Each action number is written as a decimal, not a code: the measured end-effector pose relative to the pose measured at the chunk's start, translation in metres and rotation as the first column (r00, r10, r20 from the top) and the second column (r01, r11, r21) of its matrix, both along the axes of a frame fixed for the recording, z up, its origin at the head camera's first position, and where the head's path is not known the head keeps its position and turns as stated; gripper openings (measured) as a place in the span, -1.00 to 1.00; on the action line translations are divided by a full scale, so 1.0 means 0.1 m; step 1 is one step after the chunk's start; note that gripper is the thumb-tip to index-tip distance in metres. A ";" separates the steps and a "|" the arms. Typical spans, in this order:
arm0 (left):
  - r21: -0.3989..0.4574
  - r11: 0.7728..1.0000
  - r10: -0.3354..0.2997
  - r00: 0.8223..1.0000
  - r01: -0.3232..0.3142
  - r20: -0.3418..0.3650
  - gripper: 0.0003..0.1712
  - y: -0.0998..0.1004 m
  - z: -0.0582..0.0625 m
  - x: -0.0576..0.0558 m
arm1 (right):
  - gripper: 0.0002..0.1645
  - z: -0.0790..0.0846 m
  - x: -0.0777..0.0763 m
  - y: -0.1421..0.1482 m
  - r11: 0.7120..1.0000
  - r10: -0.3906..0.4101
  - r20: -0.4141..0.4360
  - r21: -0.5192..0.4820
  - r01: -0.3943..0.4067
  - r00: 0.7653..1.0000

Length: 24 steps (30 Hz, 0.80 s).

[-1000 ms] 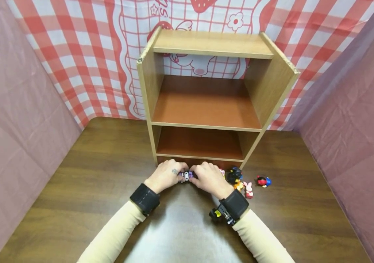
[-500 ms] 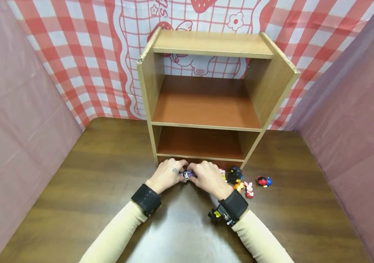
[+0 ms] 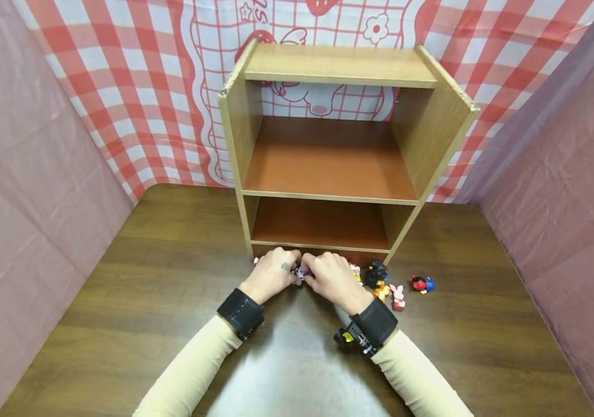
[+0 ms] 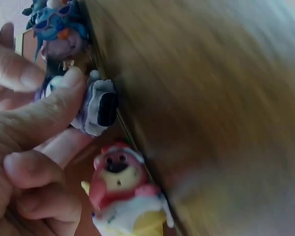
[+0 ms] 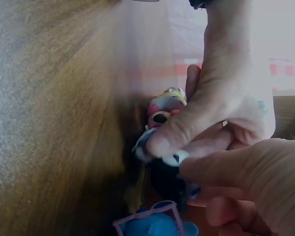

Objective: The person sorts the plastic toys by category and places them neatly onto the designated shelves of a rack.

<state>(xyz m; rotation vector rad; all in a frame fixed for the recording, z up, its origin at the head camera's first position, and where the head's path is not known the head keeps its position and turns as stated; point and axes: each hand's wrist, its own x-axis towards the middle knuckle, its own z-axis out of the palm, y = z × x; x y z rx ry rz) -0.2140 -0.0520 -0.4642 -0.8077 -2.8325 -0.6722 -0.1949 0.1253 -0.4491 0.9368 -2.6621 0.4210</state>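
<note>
A small figurine in black, white and purple is between both hands at the foot of the wooden shelf unit. My left hand pinches its lower part between thumb and fingers. My right hand pinches it from the other side, around the head. In the left wrist view the figurine's black-bottomed base points towards the camera, so the figurine lies tilted. Fingers hide much of it. A pink bear figurine stands close to my left hand, and a blue figurine with glasses is beyond my right fingertips.
The shelf unit stands right behind the hands. Right of my right hand are a black figurine, an orange one, a pink rabbit and a red-and-blue one. Cloth hangs around the table.
My left hand has shifted slightly right, and the figurine has turned between the fingers. Part of another figurine now shows left of my left hand. The view has shifted a little.
</note>
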 end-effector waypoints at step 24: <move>0.071 0.993 0.097 0.995 -0.095 -0.026 -0.60 0.13 -0.04 0.05 | -0.66 -0.05 -0.04 0.08 0.998 0.062 -0.080 0.015 -0.061 0.995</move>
